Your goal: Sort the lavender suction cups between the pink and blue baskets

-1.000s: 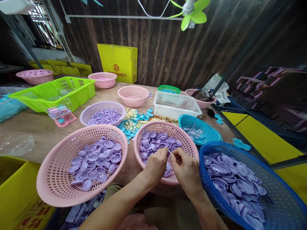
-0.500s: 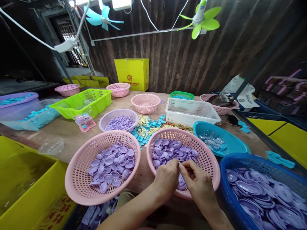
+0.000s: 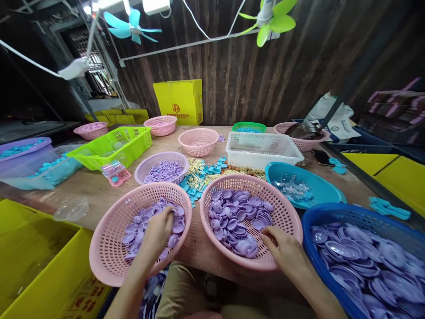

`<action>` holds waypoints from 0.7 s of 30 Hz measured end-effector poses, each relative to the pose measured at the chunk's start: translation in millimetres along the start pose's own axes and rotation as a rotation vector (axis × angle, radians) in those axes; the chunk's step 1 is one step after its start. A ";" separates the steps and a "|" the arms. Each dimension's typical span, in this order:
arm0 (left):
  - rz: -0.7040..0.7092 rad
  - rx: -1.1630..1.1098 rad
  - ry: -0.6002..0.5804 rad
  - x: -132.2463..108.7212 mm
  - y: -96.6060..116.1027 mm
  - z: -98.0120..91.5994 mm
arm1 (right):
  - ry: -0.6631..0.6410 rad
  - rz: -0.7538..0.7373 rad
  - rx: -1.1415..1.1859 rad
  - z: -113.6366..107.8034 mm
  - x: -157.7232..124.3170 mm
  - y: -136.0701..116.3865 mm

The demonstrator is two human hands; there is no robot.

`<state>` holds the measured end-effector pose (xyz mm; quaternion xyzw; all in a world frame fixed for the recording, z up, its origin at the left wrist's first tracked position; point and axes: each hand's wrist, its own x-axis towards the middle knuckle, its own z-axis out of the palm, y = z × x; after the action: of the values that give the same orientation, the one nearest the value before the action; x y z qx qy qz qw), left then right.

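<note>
Over the left pink basket (image 3: 109, 239) reaches my left hand (image 3: 160, 228). Its fingers are curled together among small purple oval dish-shaped pieces (image 3: 131, 239); whatever they pinch is hidden. At the right side of another pink basket (image 3: 288, 217) is my right hand (image 3: 283, 248), its thumb and fingertips drawn close together beside a heap of similar purple pieces (image 3: 232, 221). I cannot make out whether a piece is between those fingers. Some pieces in this heap look like shallow cups, others are rounded.
A blue basket (image 3: 308, 235) of larger purple ovals stands at the right. Behind are a teal basin (image 3: 322, 188), a white crate (image 3: 262, 159), a lilac basket (image 3: 141, 170) of tiny purple parts and a green crate (image 3: 133, 146). Yellow boxes (image 3: 33, 266) flank the left.
My hands were together, pinching something small over the right pink basket. They have parted: the left moved left over the other pink basket, the right lowered slightly to the right. The view shifted slightly.
</note>
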<state>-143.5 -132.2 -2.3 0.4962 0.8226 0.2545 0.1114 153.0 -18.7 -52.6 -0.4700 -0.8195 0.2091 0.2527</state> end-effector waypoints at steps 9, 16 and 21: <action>0.166 0.336 0.232 6.1 -20.0 13.7 | -0.244 0.066 -0.273 -0.6 7.4 -1.0; 0.439 0.180 -0.116 14.5 61.3 57.9 | -0.503 0.067 -0.427 1.7 26.7 -12.8; 0.509 0.457 -0.461 31.0 101.5 97.4 | -0.741 0.020 -0.475 14.6 39.0 -20.6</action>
<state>-38.9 -36.7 -28.8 0.7397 0.6625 -0.0333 0.1130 113.6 4.2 -43.6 -0.4162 -0.8756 0.1718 -0.1751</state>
